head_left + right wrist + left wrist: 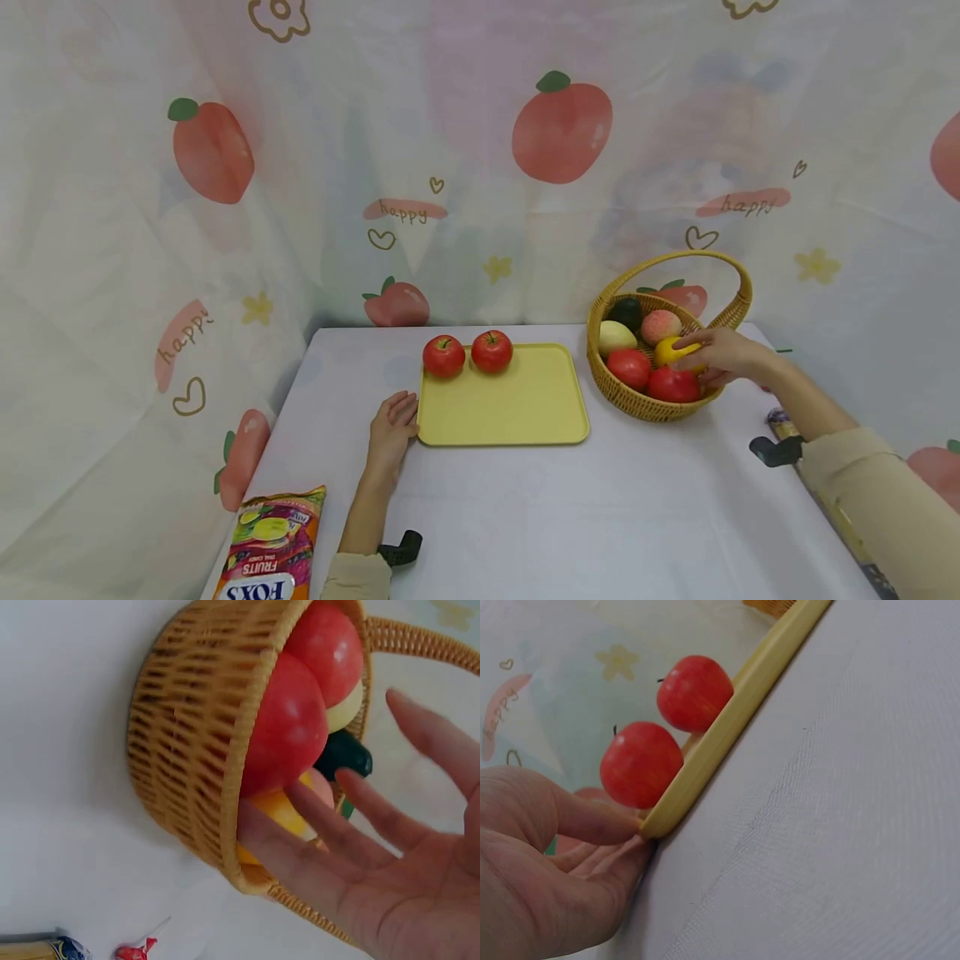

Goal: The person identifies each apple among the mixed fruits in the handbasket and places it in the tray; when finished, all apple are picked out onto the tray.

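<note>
My left hand (392,429) lies at the left edge of a yellow tray (517,417). In the left wrist view its thumb and fingertips touch the tray's corner, fingers fairly straight. Two red tomatoes (443,357) with green stems sit at the tray's back left. My right hand (723,357) reaches over the rim of a wicker basket (637,406), fingers spread. Its fingertips overlap a yellow fruit (281,814) and reach beside a red fruit (289,724). Also in the basket are another red fruit (628,368), a pale one (617,337), a peach (661,327) and a dark green one (626,314).
A bag of fruit candy (272,542) lies at the table's front left. Along the right edge is a long package (840,521), partly behind the right sleeve. The basket's tall handle (678,257) arches up at the back. A printed curtain (480,233) hangs behind the table.
</note>
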`<state>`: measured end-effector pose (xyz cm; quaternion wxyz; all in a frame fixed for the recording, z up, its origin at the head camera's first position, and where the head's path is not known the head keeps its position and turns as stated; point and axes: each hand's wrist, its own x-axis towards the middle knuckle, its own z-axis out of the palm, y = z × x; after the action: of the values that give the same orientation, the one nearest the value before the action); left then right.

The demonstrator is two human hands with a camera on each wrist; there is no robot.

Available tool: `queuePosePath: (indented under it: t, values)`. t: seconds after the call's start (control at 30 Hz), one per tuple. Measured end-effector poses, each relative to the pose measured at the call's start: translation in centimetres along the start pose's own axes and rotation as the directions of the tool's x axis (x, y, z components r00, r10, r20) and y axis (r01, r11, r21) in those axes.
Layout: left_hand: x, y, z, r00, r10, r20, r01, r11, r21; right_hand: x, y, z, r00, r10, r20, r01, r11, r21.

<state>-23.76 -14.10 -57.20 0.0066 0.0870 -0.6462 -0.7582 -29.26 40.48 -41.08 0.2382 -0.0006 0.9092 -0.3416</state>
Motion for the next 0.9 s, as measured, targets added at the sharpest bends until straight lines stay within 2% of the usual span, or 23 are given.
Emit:
queuePosePath:
  t: [0.13,0.3,0.57,0.9]
  values:
    - [-0.1,0.0,0.1,1.0,-0.005,-0.002,0.005,1.0,-0.005,0.8,0.4,-0.4,0.996,-0.009,0.086,0.007,1.0,0.025]
    - [0.0,0.0,0.0,1.0,-0.016,-0.002,0.016,1.0,0.002,1.5,0.8,-1.0,0.988,-0.002,0.151,-0.009,0.997,0.074]
    - [0.1,-0.1,0.0,1.0,-0.01,0.001,0.01,1.0,-0.001,1.7,0.3,-1.6,0.984,0.04,0.175,-0.06,0.992,0.111]
    - [0.1,0.1,0.0,1.0,-0.004,0.0,0.004,1.0,-0.006,2.9,0.3,-0.5,0.973,0.085,0.213,-0.104,0.991,0.083]
